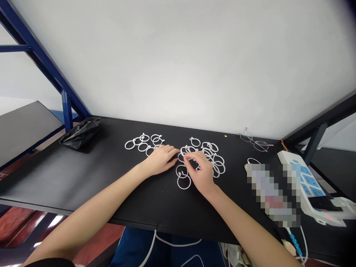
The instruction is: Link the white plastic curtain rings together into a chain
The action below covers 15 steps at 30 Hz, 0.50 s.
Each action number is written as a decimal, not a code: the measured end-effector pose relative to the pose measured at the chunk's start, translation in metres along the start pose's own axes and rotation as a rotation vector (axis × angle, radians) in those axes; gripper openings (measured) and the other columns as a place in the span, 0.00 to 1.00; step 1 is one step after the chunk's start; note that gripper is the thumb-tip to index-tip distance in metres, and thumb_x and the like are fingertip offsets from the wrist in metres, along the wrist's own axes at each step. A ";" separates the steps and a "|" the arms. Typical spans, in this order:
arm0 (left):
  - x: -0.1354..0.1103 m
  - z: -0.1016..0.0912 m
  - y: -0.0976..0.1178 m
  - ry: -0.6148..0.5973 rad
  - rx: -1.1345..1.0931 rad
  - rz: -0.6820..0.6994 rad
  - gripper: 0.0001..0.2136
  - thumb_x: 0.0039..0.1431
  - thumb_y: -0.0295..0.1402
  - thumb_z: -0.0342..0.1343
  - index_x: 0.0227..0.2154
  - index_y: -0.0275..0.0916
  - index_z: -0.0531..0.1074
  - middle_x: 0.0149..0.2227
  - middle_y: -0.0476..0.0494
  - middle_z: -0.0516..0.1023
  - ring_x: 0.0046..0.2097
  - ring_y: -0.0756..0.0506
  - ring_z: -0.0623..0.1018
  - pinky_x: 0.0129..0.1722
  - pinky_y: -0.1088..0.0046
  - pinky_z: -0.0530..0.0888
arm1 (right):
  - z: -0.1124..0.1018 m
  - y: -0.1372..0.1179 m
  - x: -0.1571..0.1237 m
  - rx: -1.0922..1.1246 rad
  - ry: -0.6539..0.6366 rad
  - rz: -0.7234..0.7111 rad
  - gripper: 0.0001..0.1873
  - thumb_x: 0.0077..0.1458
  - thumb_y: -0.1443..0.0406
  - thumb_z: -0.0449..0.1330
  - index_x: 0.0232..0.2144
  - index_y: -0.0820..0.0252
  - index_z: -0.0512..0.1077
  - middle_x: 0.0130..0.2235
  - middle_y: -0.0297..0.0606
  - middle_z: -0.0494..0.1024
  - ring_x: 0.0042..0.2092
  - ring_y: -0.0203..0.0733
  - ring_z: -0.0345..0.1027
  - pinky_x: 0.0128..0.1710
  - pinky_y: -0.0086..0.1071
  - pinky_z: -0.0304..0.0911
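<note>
Your right hand (202,172) is closing thumb and forefinger on a thin white plastic-looking ring (181,151), above the middle of the black bench (111,159). Your left hand (160,159) is lying half open, palm down, its thumb standing apart from the fingers; you are covering part of the left group of white rings (143,142) with it, so whether it is touching them is hard to tell. Your right hand is partly hiding the right-hand pile of white rings (208,150), where loops are overlapping too closely to count. Each clear ring is showing a small knob; two overlapping rings (183,176) are lying nearest the bench's front edge.
</note>
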State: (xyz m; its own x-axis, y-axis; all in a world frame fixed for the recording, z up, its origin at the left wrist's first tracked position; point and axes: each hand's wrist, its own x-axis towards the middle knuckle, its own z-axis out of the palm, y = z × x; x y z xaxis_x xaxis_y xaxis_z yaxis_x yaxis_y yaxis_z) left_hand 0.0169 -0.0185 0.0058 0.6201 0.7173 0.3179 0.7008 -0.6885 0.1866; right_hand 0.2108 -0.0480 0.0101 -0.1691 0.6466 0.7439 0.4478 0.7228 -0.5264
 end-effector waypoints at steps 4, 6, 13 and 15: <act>0.001 0.000 -0.001 0.001 -0.002 0.002 0.10 0.67 0.33 0.47 0.47 0.38 0.67 0.41 0.42 0.75 0.43 0.43 0.75 0.43 0.65 0.70 | 0.000 0.000 0.000 0.002 0.007 -0.009 0.09 0.57 0.74 0.58 0.35 0.56 0.73 0.34 0.37 0.80 0.37 0.42 0.72 0.38 0.38 0.69; 0.001 0.000 -0.001 0.001 -0.003 0.005 0.10 0.67 0.33 0.47 0.46 0.38 0.67 0.40 0.42 0.75 0.43 0.43 0.75 0.43 0.65 0.71 | 0.000 0.000 0.000 0.000 0.006 -0.011 0.09 0.57 0.74 0.58 0.35 0.56 0.73 0.34 0.37 0.80 0.37 0.42 0.72 0.38 0.38 0.69; 0.000 -0.001 0.002 0.096 -0.039 -0.016 0.17 0.66 0.33 0.49 0.56 0.38 0.60 0.49 0.38 0.74 0.48 0.40 0.75 0.48 0.60 0.72 | 0.000 0.000 0.000 0.015 -0.012 0.000 0.08 0.57 0.73 0.58 0.35 0.55 0.74 0.35 0.36 0.80 0.37 0.43 0.73 0.38 0.38 0.70; 0.000 -0.001 0.003 0.138 -0.056 -0.014 0.21 0.66 0.33 0.49 0.59 0.37 0.56 0.51 0.36 0.73 0.50 0.39 0.74 0.49 0.59 0.72 | 0.000 -0.001 0.000 0.023 -0.022 0.000 0.08 0.57 0.73 0.59 0.35 0.55 0.74 0.34 0.36 0.80 0.37 0.42 0.72 0.38 0.39 0.70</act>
State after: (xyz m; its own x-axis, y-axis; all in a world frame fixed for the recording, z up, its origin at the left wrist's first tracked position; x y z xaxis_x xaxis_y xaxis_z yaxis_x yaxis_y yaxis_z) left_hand 0.0185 -0.0202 0.0069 0.5535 0.7076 0.4391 0.6854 -0.6866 0.2425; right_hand 0.2099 -0.0488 0.0104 -0.1886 0.6516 0.7347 0.4271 0.7281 -0.5362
